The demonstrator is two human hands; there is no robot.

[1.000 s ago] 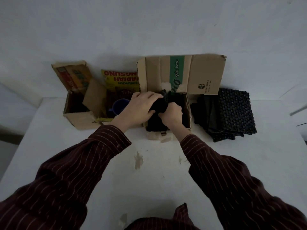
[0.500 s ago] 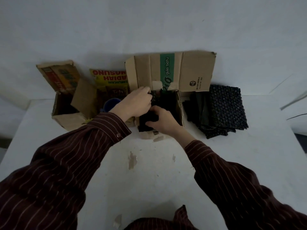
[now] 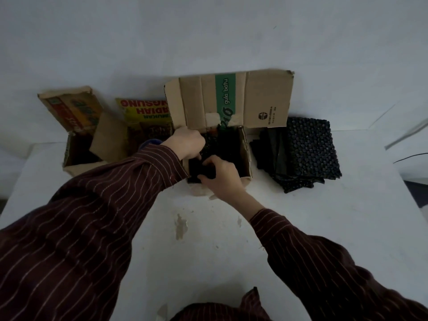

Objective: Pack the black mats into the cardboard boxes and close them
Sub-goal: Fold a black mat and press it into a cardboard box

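An open cardboard box (image 3: 247,156) with a green stripe on its raised flap stands at the back middle of the white table. Black mats (image 3: 228,144) fill its inside. My left hand (image 3: 188,142) reaches into the box from the left, fingers curled on a studded black mat. My right hand (image 3: 221,173) comes over the near edge, its fingers curled round the dark mat at the front of the box. A stack of black studded mats (image 3: 305,151) lies on the table right of the box.
A second open cardboard box (image 3: 76,144) with yellow and red print stands at the back left, flaps up. A blue cup (image 3: 151,142) peeks out behind my left sleeve. The white table (image 3: 324,228) has chipped paint spots. A wall rises right behind the boxes.
Both hands have sunk lower into the green-striped box, pushing the black mat down. My right hand slid to the near edge of the box.
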